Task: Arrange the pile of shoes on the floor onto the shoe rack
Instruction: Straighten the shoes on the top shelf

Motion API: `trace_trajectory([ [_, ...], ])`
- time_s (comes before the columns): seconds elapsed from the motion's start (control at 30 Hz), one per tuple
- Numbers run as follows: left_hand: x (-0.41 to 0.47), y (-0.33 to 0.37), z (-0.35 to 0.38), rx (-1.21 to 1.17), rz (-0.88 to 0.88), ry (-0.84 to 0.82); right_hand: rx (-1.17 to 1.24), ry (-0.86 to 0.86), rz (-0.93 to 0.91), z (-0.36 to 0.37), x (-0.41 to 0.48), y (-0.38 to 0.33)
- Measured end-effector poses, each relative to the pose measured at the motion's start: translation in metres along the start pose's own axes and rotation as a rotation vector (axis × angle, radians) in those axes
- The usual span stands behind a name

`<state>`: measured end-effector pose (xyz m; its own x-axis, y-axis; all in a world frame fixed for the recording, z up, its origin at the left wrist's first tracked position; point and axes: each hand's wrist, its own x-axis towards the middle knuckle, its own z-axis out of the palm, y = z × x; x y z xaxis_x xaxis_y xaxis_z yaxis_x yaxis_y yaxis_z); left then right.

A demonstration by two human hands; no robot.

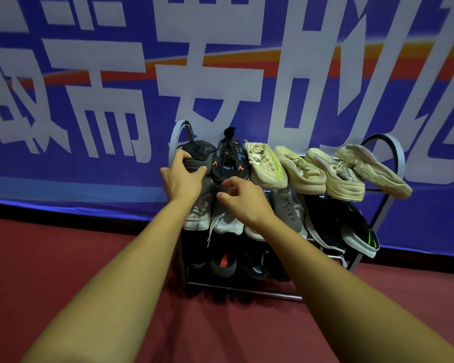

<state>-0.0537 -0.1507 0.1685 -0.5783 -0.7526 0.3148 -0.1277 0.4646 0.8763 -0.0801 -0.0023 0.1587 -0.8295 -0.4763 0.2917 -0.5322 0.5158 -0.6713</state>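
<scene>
A metal shoe rack with three tiers stands against the banner wall. Its top tier carries a dark grey shoe at the far left, a black shoe with orange marks beside it, then several cream shoes. My left hand grips the toe end of the dark grey shoe. My right hand hovers just below the black shoe with fingers loosely curled, holding nothing. The middle tier holds white, grey and black shoes; dark shoes fill the bottom tier.
A large blue banner with white characters hangs right behind the rack. Red carpet covers the floor in front and to both sides. No loose shoes show on the floor in view.
</scene>
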Motion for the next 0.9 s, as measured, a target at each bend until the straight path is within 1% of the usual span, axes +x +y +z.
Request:
trace_trajectory([
  [0.13, -0.005, 0.022, -0.007, -0.13, 0.046, 0.061, -0.011, 0.027, 0.007, -0.008, -0.002, -0.002],
  [0.23, -0.011, 0.038, -0.013, -0.214, 0.095, 0.04, 0.049, 0.062, 0.014, -0.016, -0.001, -0.005],
  [0.3, -0.017, 0.048, -0.017, -0.311, 0.136, -0.018, 0.111, 0.11, 0.038, -0.023, 0.0, -0.005],
  [0.37, -0.021, 0.058, -0.021, -0.416, 0.126, -0.083, 0.149, 0.156, 0.039, -0.03, 0.0, -0.003],
  [0.47, -0.029, 0.066, -0.022, -0.533, 0.055, -0.201, 0.22, 0.247, 0.07, -0.045, -0.005, 0.0],
  [0.53, -0.032, 0.066, -0.021, -0.681, -0.033, -0.262, 0.302, 0.329, 0.114, -0.052, -0.004, 0.006],
  [0.6, -0.037, 0.065, -0.022, -0.795, -0.111, -0.317, 0.448, 0.388, 0.204, -0.057, 0.0, 0.012],
  [0.63, -0.039, 0.064, -0.023, -0.815, -0.136, -0.336, 0.582, 0.395, 0.274, -0.059, 0.003, 0.015],
  [0.7, -0.042, 0.061, -0.025, -0.839, -0.167, -0.365, 0.887, 0.361, 0.421, -0.062, 0.002, 0.017],
  [0.77, -0.044, 0.056, -0.029, -0.864, -0.199, -0.391, 1.083, 0.335, 0.504, -0.064, -0.004, 0.02],
  [0.9, -0.046, 0.038, -0.035, -0.932, -0.24, -0.47, 1.2, 0.316, 0.577, -0.068, -0.008, 0.025],
])
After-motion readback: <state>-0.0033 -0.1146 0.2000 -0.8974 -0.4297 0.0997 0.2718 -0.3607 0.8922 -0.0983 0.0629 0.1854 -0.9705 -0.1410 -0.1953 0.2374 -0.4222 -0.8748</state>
